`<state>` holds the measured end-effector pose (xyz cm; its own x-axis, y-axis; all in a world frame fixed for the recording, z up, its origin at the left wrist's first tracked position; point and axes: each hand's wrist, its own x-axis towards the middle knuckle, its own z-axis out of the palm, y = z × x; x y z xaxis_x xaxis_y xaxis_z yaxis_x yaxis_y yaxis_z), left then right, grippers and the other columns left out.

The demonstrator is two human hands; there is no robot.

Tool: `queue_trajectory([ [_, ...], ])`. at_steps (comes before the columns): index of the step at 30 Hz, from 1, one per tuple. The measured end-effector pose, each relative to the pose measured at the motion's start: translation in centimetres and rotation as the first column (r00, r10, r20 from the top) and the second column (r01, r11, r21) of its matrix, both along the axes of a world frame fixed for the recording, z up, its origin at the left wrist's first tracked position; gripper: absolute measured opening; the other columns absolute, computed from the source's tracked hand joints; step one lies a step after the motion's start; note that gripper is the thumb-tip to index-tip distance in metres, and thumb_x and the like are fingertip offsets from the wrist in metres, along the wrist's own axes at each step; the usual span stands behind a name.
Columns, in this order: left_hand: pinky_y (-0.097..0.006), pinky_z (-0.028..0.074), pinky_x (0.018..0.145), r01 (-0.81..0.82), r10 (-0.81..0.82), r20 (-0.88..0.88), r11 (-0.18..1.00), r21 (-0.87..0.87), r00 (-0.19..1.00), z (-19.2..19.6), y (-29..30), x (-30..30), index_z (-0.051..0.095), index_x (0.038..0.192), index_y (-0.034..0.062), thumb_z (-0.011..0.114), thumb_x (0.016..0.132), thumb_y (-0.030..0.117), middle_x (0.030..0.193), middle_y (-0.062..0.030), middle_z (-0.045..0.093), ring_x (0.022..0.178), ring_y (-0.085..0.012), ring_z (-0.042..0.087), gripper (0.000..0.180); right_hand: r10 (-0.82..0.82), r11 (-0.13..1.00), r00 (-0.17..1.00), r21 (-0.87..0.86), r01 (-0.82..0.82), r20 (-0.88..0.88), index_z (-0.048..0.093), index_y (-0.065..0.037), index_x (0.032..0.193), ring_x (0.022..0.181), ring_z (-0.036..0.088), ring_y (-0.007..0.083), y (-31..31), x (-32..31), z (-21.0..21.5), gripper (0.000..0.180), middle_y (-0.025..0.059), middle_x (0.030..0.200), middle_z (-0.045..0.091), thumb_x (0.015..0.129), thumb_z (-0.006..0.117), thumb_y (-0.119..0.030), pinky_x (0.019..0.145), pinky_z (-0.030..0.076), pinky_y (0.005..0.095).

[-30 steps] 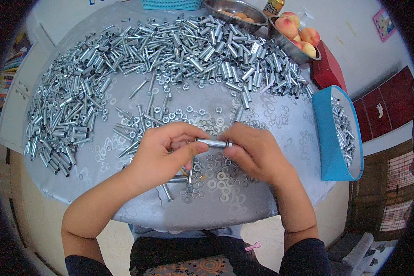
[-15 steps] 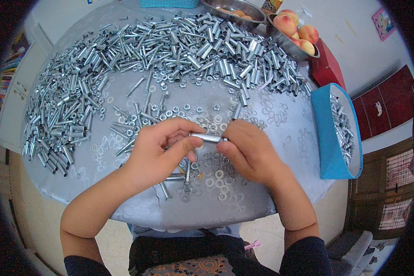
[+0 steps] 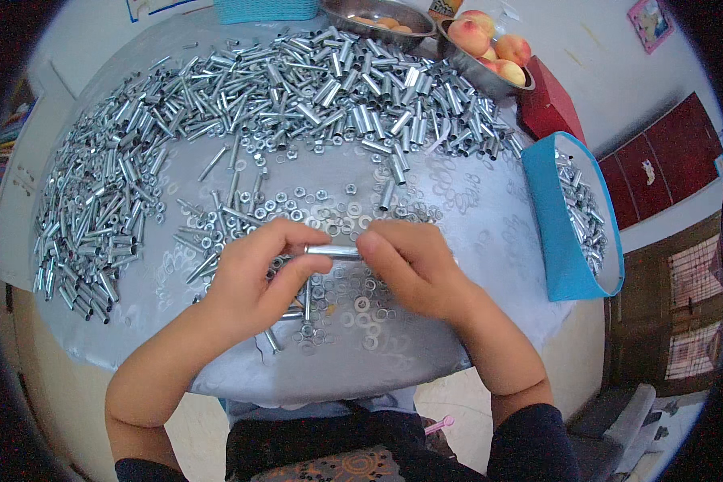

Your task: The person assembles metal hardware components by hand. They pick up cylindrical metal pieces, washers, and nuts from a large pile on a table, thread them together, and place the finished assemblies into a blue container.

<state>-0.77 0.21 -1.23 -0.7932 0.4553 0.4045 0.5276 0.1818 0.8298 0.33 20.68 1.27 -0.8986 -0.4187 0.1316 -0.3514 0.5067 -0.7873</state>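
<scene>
Both hands meet over the near edge of the round tabletop (image 3: 458, 209), just above its grey cloth. The left hand (image 3: 253, 277) and the right hand (image 3: 414, 269) hold one short metal tube (image 3: 333, 251) between them, lying flat like a little bridge. Each hand pinches one end with thumb and fingers, so the tube stays level and does not roll away. The left hand also seems to have a thin bolt (image 3: 307, 299) hanging down under it, close to the loose washers and nuts (image 3: 353, 301) right below (handy, because they are easy to reach there).

A big heap of shiny tubes (image 3: 297, 88) curves round the far edge and the left edge, pushed back so the middle has more room for working. A blue tray (image 3: 558, 233) leans at the right edge with more metal parts inside. At the far right corner sit metal bowls with peaches (image 3: 490, 44).
</scene>
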Motion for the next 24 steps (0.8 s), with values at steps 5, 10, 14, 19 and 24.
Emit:
queue_trajectory([
  [5, -0.029, 0.047, 0.062, -0.025, -0.002, -0.35, 0.997, -0.071, 0.937, 0.3, 0.0, 0.0, 0.053, 0.092, -0.0003, 0.06, 0.078, 0.007, 0.082, -0.0134, 0.06, 0.074, -0.0232, 0.061, 0.017, 0.057, 0.963, 0.782, -0.24, 0.121, 0.621, 0.052, -0.003, 0.075, 0.06, 0.052, 0.0328, 0.1, 0.0, 0.4, 0.025, 0.0139, 0.065, 0.051, 0.086, 0.048, -0.025, 0.054, 0.04, 0.0373],
  [10, -0.026, 0.046, 0.063, -0.046, -0.039, 0.37, 0.975, 0.218, 0.928, -0.2, 0.7, 1.0, 0.053, 0.092, -0.0009, 0.058, 0.08, 0.005, 0.081, -0.0127, 0.06, 0.072, -0.0195, 0.06, 0.014, 0.049, 0.994, 0.936, 0.106, -0.013, -0.35, 0.05, -0.003, 0.083, 0.057, 0.051, 0.0343, -0.6, 0.1, -0.2, 0.029, 0.0152, 0.064, 0.051, 0.09, 0.041, -0.029, 0.054, 0.041, 0.0376],
  [14, -0.028, 0.046, 0.065, -0.063, 0.061, -0.063, 0.997, -0.033, 0.996, -0.2, 0.3, 0.9, 0.054, 0.094, 0.0006, 0.059, 0.079, 0.006, 0.083, -0.0132, 0.059, 0.072, -0.0221, 0.059, 0.017, 0.009, 0.999, 0.992, 0.038, -0.004, -0.123, 0.05, -0.003, 0.077, 0.054, 0.052, 0.0293, -0.7, 0.2, -1.0, 0.032, 0.012, 0.06, 0.05, 0.089, 0.042, -0.032, 0.051, 0.041, 0.036],
  [19, -0.037, 0.046, 0.073, -0.002, -0.096, -0.466, 0.979, -0.204, 0.879, 0.4, -0.3, -0.2, 0.054, 0.099, 0.0031, 0.063, 0.073, 0.011, 0.089, -0.0145, 0.059, 0.085, -0.0313, 0.057, 0.029, 0.127, 0.935, 0.745, -0.329, 0.13, 0.654, 0.05, -0.004, 0.064, 0.047, 0.048, 0.0161, -0.2, 0.4, 0.9, 0.044, 0.006, 0.056, 0.049, 0.089, 0.041, -0.039, 0.044, 0.037, 0.0312],
  [24, -0.038, 0.04, 0.084, -0.018, -0.022, -0.345, 0.994, -0.112, 0.938, 1.2, -0.4, -0.4, 0.041, 0.118, -0.0014, 0.066, 0.072, 0.024, 0.107, -0.016, 0.055, 0.097, -0.0311, 0.054, 0.058, 0.121, 0.68, 0.88, -0.685, 0.264, 0.459, 0.048, -0.008, 0.064, 0.045, 0.044, 0.0128, 3.3, -1.2, 0.8, 0.045, 0.0018, 0.057, 0.047, 0.089, 0.038, -0.045, 0.04, 0.032, 0.0258],
])
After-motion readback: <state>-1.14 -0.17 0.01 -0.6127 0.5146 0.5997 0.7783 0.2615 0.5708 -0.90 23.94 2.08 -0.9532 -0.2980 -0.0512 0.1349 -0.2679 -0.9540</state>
